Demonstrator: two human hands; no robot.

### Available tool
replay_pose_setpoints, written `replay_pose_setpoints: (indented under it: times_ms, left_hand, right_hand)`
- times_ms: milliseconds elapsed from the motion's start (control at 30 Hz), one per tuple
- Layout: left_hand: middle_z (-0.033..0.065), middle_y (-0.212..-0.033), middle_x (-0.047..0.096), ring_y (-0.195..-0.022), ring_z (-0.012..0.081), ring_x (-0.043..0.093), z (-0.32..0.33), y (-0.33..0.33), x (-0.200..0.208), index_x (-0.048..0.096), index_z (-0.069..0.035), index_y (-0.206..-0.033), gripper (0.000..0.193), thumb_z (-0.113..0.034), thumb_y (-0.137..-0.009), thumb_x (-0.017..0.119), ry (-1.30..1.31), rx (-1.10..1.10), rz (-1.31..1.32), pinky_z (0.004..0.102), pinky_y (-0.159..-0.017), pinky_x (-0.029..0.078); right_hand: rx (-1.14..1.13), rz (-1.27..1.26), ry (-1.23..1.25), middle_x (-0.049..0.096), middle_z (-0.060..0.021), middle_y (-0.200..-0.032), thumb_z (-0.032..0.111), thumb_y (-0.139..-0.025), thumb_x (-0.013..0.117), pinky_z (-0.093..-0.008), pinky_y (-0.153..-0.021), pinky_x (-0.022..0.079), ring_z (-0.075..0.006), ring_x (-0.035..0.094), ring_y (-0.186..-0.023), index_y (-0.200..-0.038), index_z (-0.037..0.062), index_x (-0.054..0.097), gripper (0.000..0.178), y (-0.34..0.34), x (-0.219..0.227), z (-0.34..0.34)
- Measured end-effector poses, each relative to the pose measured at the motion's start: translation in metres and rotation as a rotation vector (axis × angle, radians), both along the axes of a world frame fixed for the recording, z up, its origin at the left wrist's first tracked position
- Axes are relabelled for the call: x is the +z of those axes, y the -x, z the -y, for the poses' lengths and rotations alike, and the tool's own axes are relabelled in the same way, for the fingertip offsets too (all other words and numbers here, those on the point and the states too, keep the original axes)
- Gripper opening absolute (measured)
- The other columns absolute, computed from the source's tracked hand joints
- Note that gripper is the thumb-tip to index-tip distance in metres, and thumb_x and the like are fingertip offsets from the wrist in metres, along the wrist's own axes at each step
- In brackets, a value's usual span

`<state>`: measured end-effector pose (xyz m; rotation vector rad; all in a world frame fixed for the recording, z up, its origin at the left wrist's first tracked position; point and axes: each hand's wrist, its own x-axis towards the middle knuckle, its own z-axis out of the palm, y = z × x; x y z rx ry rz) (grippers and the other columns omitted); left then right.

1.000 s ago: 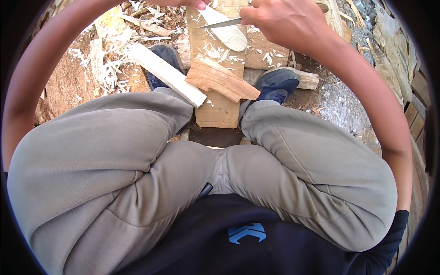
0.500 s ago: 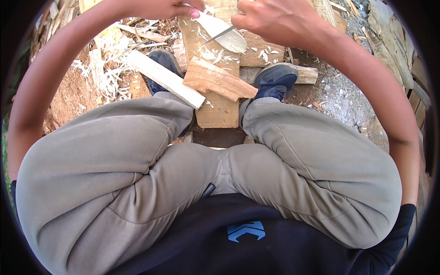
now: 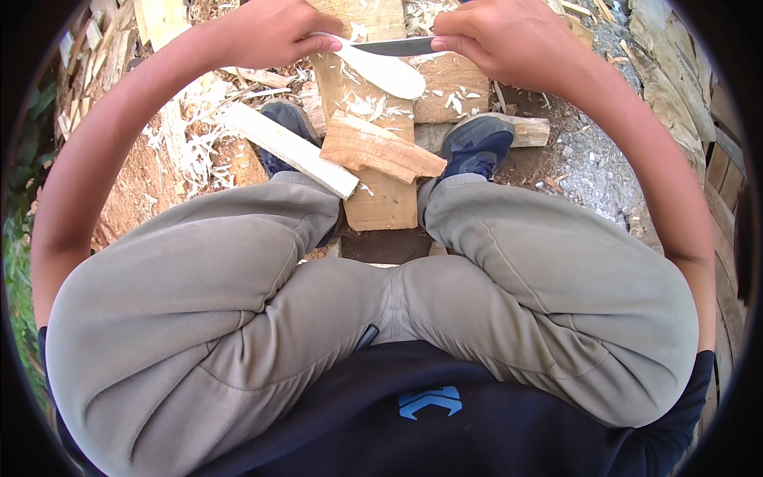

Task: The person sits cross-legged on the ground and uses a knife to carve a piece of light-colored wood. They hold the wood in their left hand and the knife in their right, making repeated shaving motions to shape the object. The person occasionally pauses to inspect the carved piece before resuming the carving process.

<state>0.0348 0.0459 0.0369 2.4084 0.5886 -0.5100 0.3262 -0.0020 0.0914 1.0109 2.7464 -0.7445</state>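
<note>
My left hand (image 3: 290, 33) is closed around the narrow end of a pale carved wooden spoon (image 3: 389, 75). The spoon's broad rounded end points toward the right and down over a plank (image 3: 362, 17). In my right hand (image 3: 493, 38), fingers wrapped round its handle, is a knife (image 3: 397, 47) with a dark straight blade. The blade lies almost level across the spoon's upper part, its tip end close to my left thumb. The handle is mostly hidden in my right fist.
A brown split piece of wood (image 3: 381, 147) and a pale squared stick (image 3: 294, 151) lie across the plank between my shoes (image 3: 477, 145). Shavings (image 3: 199, 151) are scattered at left. Grey rubble (image 3: 600, 171) lies at right, with stacked boards (image 3: 671, 71) beyond.
The knife has swung from a slant across the spoon's broad end to nearly level near its narrow part. My right hand has shifted slightly right; my left hand is lower.
</note>
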Motion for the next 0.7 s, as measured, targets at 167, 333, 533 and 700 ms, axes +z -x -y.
replay_pose_setpoints:
  times_ms: [167,333,533,700]
  left_hand:
    - [0.0188,-0.068,0.058,-0.070,0.0373,0.063,0.016,0.022,-0.013,0.066,-0.004,-0.102,0.051,-0.048,-0.110,0.041,0.008,0.124,0.006,0.0494,-0.070,0.048]
    - [0.0140,-0.074,0.066,-0.077,0.0351,0.068,0.038,0.032,-0.019,0.069,-0.009,-0.104,0.049,-0.049,-0.109,0.042,0.035,0.227,0.005,0.0478,-0.074,0.053]
    - [0.0171,-0.079,0.064,-0.078,0.0367,0.066,0.053,0.045,-0.033,0.064,-0.008,-0.115,0.042,-0.043,-0.110,0.042,0.048,0.266,0.048,0.0478,-0.072,0.049]
    - [0.0179,-0.082,0.064,-0.080,0.0378,0.065,0.055,0.051,-0.038,0.063,-0.008,-0.120,0.039,-0.039,-0.111,0.042,0.055,0.262,0.086,0.0480,-0.074,0.048]
  right_hand:
    - [-0.259,0.081,0.030,0.065,-0.0170,-0.074,0.033,-0.103,0.059,-0.0495,-0.066,0.049,-0.0386,0.065,-0.075,-0.094,0.0093,0.069,0.027,-0.016,-0.023,0.040]
    - [-0.375,0.028,0.167,0.064,-0.0176,-0.075,0.032,-0.104,0.058,-0.0495,-0.067,0.048,-0.0395,0.064,-0.075,-0.096,0.0082,0.068,0.027,-0.013,-0.043,0.065]
    - [-0.307,0.137,0.131,0.070,-0.0185,-0.078,0.032,-0.103,0.058,-0.0534,-0.070,0.054,-0.0406,0.069,-0.079,-0.096,0.0101,0.071,0.026,-0.011,-0.036,0.062]
    - [-0.317,0.113,0.055,0.068,-0.0180,-0.075,0.031,-0.101,0.061,-0.0527,-0.064,0.053,-0.0406,0.068,-0.074,-0.090,0.0094,0.070,0.026,-0.004,-0.034,0.069]
